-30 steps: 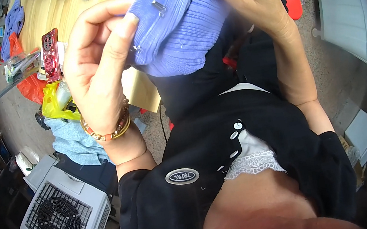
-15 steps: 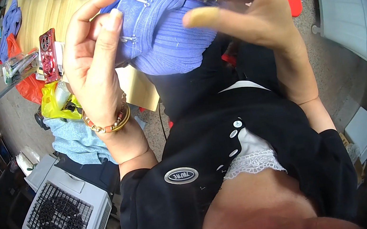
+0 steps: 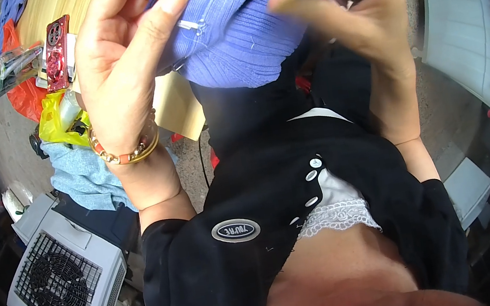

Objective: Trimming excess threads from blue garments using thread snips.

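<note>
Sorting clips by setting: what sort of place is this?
Probably a small garment workshop: a blue ribbed knit garment in hand, more blue cloth heaped below, and a grey box fan on the floor.

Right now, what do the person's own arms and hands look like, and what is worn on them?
Both hands are bare, no gloves. The left hand has a gold bangle and a beaded bracelet with orange beads at the wrist. The right hand shows no jewellery; its wrist is plain. Black sleeves cover the upper arms only, leaving the forearms uncovered.
</note>
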{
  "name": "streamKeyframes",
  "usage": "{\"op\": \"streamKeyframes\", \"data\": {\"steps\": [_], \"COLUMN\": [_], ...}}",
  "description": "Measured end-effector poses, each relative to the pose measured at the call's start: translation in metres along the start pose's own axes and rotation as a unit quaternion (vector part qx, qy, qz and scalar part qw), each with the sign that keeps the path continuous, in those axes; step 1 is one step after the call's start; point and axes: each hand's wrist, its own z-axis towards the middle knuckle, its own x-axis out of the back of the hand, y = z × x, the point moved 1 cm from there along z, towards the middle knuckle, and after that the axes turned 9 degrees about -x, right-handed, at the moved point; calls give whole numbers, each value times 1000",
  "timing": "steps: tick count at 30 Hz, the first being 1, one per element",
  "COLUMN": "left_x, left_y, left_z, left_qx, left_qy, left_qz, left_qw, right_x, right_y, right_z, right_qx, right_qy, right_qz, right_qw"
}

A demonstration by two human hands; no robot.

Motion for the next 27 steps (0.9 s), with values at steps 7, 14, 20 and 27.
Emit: {"op": "streamKeyframes", "data": {"steps": [7,14,20,27], "left_x": [-12,-13,-26,-30], "left_y": [4,7,8,5], "left_z": [4,-18,-21,-22], "left_qx": [-53,-109,-150,-175], "left_qy": [46,13,45,85], "left_qz": [41,214,296,294], "left_qw": [997,971,942,936], "right_x": [-2,2,0,1], "right_y": [20,23,22,17], "right_z": [7,7,5,0], "right_qx": [36,25,55,44], "right_qy": [40,48,45,46], "right_qz": [18,-8,-47,-70], "right_qw": [998,998,996,995]}}
